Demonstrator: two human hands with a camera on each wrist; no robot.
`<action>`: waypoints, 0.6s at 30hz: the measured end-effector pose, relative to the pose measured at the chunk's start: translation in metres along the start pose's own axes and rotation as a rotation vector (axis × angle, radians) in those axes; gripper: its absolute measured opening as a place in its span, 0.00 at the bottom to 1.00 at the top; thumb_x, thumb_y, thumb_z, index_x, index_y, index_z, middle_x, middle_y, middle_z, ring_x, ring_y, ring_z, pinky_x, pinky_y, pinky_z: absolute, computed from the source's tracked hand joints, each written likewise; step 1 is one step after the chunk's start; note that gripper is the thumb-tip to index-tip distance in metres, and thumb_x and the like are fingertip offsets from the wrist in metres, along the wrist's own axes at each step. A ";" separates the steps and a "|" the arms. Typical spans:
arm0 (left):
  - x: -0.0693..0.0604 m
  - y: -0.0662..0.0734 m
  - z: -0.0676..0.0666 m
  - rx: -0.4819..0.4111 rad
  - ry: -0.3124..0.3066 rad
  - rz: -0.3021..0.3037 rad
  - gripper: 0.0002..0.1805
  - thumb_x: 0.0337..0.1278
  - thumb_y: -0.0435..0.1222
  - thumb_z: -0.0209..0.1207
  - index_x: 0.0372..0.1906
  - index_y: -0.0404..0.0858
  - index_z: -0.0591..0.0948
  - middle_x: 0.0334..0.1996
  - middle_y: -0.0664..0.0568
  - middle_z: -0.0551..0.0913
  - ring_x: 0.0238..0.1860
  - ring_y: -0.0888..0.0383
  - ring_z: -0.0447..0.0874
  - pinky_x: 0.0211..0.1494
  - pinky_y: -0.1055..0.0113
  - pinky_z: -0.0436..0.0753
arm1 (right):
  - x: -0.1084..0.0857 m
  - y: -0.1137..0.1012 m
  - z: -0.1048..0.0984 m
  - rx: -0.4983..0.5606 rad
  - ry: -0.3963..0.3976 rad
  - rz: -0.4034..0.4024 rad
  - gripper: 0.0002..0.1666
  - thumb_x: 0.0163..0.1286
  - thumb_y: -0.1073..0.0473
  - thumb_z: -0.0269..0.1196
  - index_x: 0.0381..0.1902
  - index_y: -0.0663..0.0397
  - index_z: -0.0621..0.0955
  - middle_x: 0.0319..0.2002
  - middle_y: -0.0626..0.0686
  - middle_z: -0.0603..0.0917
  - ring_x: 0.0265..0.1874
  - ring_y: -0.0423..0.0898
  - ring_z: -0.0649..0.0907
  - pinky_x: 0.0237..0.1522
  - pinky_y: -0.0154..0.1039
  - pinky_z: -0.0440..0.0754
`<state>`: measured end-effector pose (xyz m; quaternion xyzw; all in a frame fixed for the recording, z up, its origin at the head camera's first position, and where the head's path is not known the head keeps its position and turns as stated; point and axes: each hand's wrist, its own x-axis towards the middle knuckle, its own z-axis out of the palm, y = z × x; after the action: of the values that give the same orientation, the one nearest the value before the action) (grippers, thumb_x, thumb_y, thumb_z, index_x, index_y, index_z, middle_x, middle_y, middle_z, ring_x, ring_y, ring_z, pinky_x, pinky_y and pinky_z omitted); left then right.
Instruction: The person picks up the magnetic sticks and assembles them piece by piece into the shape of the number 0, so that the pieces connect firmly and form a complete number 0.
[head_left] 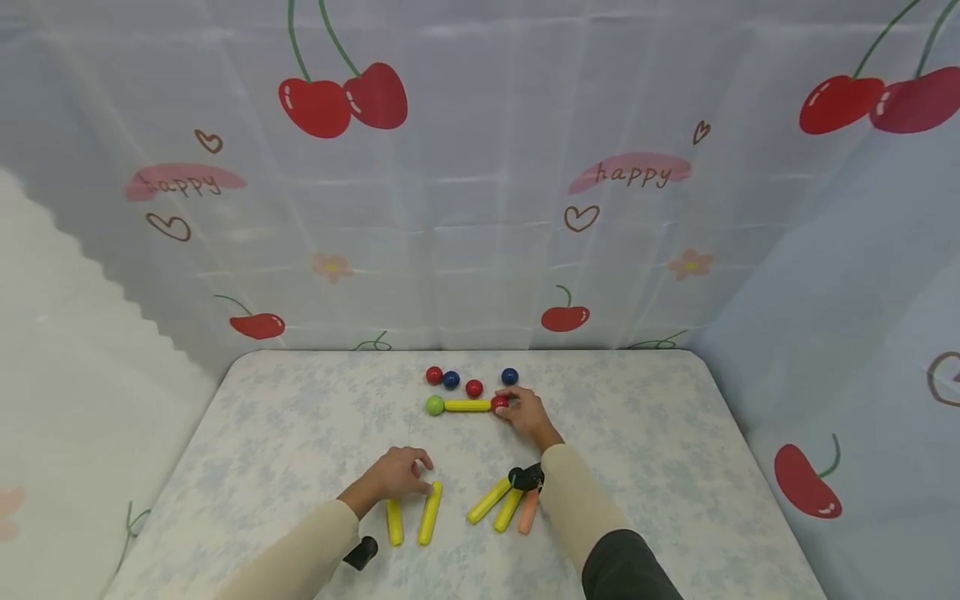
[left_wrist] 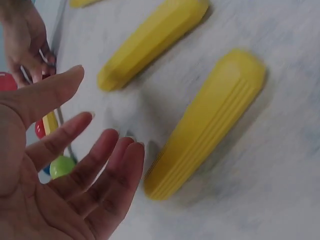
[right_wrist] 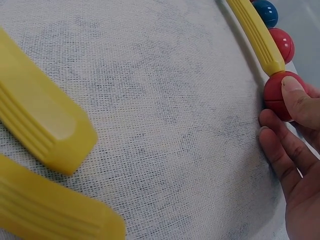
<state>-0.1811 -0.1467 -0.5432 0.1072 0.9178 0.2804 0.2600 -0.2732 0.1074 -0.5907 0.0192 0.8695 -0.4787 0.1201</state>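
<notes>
My right hand (head_left: 527, 414) pinches a red ball (right_wrist: 276, 95) at the right end of a yellow stick (head_left: 467, 406); a green ball (head_left: 435, 405) sits at the stick's left end. Thumb and fingers of the right hand (right_wrist: 300, 130) lie on either side of the red ball in the right wrist view. My left hand (head_left: 400, 473) is over two yellow sticks near the table's front, fingers apart and relaxed. In the left wrist view the left hand (left_wrist: 75, 175) holds nothing, beside one yellow stick (left_wrist: 205, 125) and below another yellow stick (left_wrist: 152, 42).
Behind the joined piece lie a red ball (head_left: 434, 375), a blue ball (head_left: 451, 380), another red ball (head_left: 474, 388) and another blue ball (head_left: 510, 377). Two yellow sticks (head_left: 488, 501) and an orange stick (head_left: 528, 512) lie by the right forearm. A printed curtain hangs behind the table (head_left: 300, 400).
</notes>
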 end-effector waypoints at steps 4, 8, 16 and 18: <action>-0.008 -0.002 0.016 -0.032 0.022 -0.022 0.18 0.48 0.40 0.70 0.44 0.39 0.80 0.25 0.54 0.75 0.24 0.58 0.71 0.27 0.66 0.71 | 0.001 0.000 0.000 0.003 0.000 0.002 0.18 0.64 0.65 0.66 0.53 0.55 0.81 0.47 0.54 0.81 0.30 0.45 0.76 0.34 0.35 0.78; -0.011 -0.002 0.029 -0.042 0.054 -0.042 0.21 0.48 0.41 0.71 0.45 0.37 0.77 0.23 0.53 0.73 0.22 0.58 0.70 0.25 0.66 0.71 | 0.002 0.000 -0.001 -0.010 0.006 0.005 0.18 0.64 0.64 0.66 0.53 0.54 0.81 0.47 0.54 0.81 0.31 0.45 0.75 0.34 0.35 0.77; -0.011 0.000 0.044 -0.058 0.100 -0.052 0.17 0.48 0.40 0.69 0.39 0.37 0.76 0.22 0.54 0.74 0.22 0.61 0.72 0.25 0.69 0.73 | 0.003 0.000 -0.001 -0.027 0.003 0.006 0.18 0.64 0.63 0.66 0.53 0.54 0.81 0.47 0.53 0.82 0.31 0.45 0.75 0.34 0.35 0.76; -0.011 0.000 0.046 -0.086 0.098 -0.058 0.15 0.49 0.37 0.69 0.39 0.37 0.76 0.21 0.54 0.75 0.19 0.62 0.74 0.22 0.70 0.74 | 0.003 0.000 0.000 -0.031 0.006 0.005 0.18 0.64 0.63 0.66 0.52 0.53 0.81 0.46 0.53 0.81 0.31 0.46 0.74 0.34 0.35 0.75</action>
<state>-0.1468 -0.1295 -0.5708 0.0554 0.9192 0.3170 0.2270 -0.2758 0.1072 -0.5913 0.0207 0.8771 -0.4648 0.1190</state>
